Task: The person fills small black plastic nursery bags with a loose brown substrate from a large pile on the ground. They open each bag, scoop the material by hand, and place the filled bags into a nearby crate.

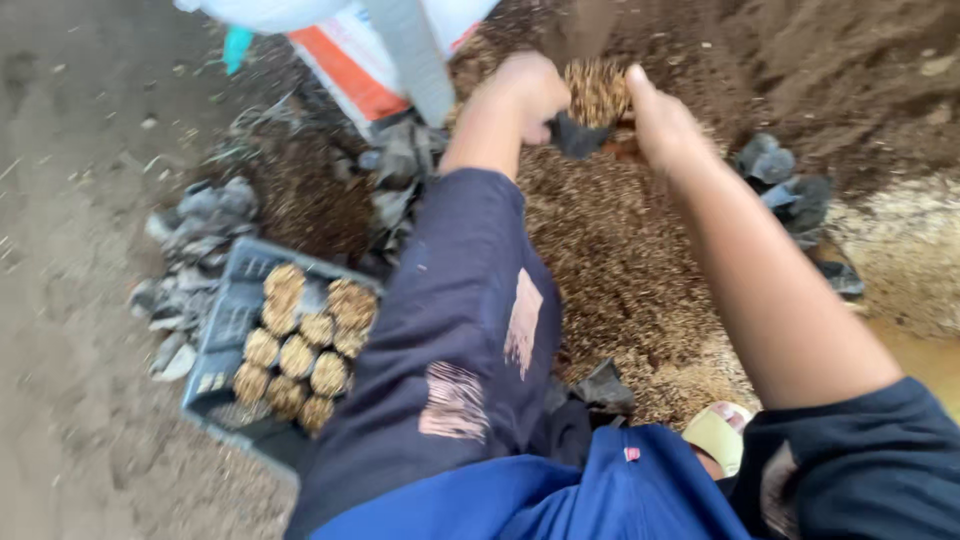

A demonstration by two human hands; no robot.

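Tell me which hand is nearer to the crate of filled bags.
Left. The left hand is up at the small black bag both hands hold, on the side toward the grey crate; the right hand is across the bag, farther off.

Everything rests on a bare dirt floor (70,200), with a broad heap of tan husk mix (620,260) spread directly beneath both hands and a mound of dark soil (850,70) beyond and to the right of them. Well to the left and nearer than the hands sits a grey plastic crate (225,330) filled with packed grow bags (300,350), with loose empty black bags (200,215) just behind it. An orange-and-white sack (345,60) lies left of the left hand, and more crumpled black bags (790,190) lie right of the right hand.
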